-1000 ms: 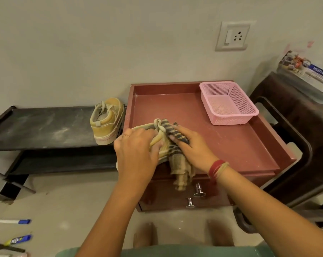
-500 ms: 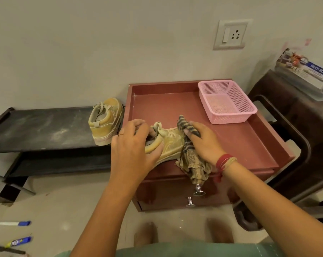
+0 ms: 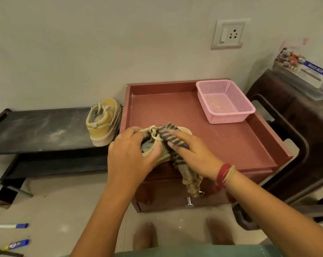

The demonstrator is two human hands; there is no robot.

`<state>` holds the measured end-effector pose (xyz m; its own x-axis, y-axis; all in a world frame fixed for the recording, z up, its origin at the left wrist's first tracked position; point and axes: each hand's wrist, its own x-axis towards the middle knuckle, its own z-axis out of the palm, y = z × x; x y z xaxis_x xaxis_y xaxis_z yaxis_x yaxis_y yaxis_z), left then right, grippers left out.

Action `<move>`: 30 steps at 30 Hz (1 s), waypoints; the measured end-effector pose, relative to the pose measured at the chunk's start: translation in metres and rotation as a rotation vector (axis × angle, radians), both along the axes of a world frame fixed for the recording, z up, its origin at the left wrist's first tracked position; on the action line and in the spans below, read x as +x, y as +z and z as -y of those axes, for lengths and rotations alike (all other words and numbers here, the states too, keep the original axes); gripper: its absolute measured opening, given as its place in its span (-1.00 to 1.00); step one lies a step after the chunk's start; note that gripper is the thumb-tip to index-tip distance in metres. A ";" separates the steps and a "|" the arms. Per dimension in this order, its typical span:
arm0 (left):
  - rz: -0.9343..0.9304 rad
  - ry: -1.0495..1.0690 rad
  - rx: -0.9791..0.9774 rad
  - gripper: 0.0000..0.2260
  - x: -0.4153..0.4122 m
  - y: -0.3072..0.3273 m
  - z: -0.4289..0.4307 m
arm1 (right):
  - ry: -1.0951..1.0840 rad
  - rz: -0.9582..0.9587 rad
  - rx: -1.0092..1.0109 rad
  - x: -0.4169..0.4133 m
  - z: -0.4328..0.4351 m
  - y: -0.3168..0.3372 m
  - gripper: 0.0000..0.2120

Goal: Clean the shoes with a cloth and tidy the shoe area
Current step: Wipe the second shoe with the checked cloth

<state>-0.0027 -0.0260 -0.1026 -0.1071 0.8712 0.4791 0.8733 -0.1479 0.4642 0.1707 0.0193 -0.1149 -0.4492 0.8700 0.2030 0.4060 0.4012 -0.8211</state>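
We hold a tan shoe [image 3: 163, 158] at the front edge, six o'clock, of a smooth red-brown counter [image 3: 222, 145] with a raised rim.
At nine o'clock a dusty, flat black shelf [image 3: 36, 128] carries a second shoe [image 3: 103, 121], matte tan with a pale ribbed sole, close beside the counter. Our left hand [image 3: 131, 154] has its grip curled round the held shoe's padded collar, thumb on the near side. Our right hand [image 3: 192, 156] has its grip closed on a striped woven cloth [image 3: 171, 138], pressed over the laces, with the crumpled tail hanging down the drawer front. At one o'clock stands a pink perforated plastic basket [image 3: 223, 102].
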 end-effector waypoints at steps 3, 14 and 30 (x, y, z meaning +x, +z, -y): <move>-0.008 -0.011 0.008 -0.66 0.001 -0.001 0.001 | -0.003 0.192 0.047 0.011 -0.009 -0.004 -0.60; 0.171 -0.065 0.001 -0.69 -0.006 0.005 0.002 | -0.097 0.260 0.079 0.018 -0.020 0.009 -0.54; -0.200 0.036 -0.159 -0.83 0.007 0.026 0.001 | 0.019 0.378 0.219 0.023 -0.009 -0.006 -0.35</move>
<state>0.0040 -0.0273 -0.0763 -0.0567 0.9346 0.3511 0.9535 -0.0536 0.2966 0.1941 0.0283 -0.1211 -0.5427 0.8157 0.2003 0.6526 0.5596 -0.5108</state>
